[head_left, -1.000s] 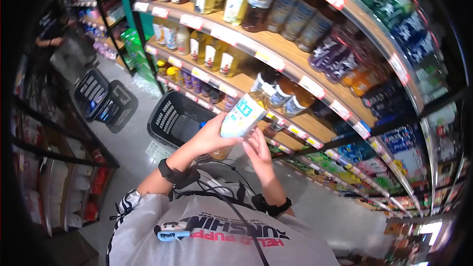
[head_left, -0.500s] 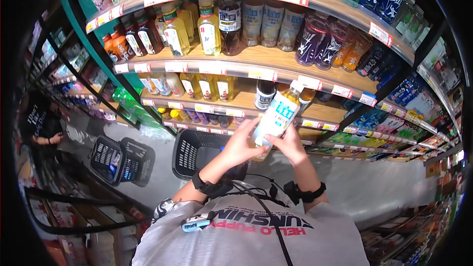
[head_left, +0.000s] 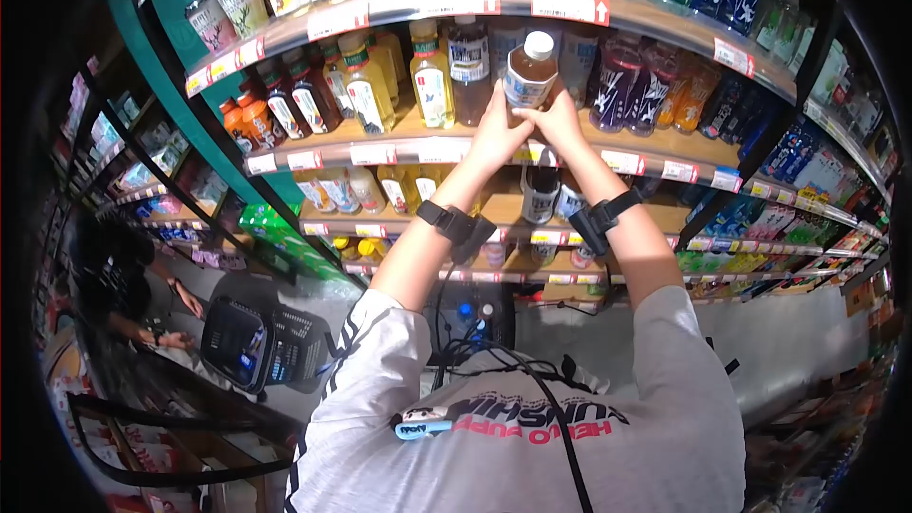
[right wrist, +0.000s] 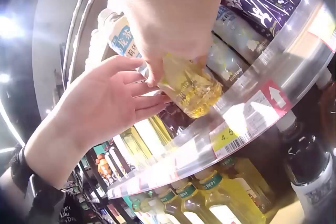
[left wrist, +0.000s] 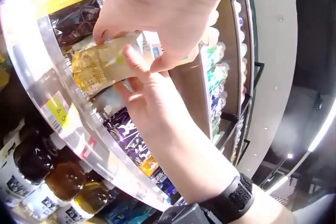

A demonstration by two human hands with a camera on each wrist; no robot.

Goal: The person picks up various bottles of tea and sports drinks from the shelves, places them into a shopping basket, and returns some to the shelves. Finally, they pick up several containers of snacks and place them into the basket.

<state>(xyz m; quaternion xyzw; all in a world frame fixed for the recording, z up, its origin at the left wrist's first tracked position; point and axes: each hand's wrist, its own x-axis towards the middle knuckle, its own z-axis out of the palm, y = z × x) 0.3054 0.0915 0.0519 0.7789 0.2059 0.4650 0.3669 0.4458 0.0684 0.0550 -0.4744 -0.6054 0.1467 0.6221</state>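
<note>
A clear plastic tea bottle (head_left: 530,78) with a white cap and amber drink stands out over the shelf edge, in front of similar bottles. My left hand (head_left: 498,129) grips it from the left, thumb and fingers around its side. From the other side my right hand (head_left: 558,121) holds it as well, thumb laid across the label in the left wrist view. The bottle's yellowish base (right wrist: 191,95) points toward the shelf's front edge in the right wrist view. Beside it on the same shelf are a dark tea bottle (head_left: 468,62) and purple-labelled bottles (head_left: 616,85).
A curved shelf edge (head_left: 437,147) with price tags runs under the hands. The lower shelf holds dark bottles (head_left: 540,192). Below me is a basket with bottles (head_left: 480,313); another black basket (head_left: 237,342) stands left, near another person (head_left: 119,271). Cables hang at my front.
Both hands have carried the bottle up and forward, from in front of the lower shelf to the shelf above. My arms are stretched farther out, and the other person has come nearer the left basket.
</note>
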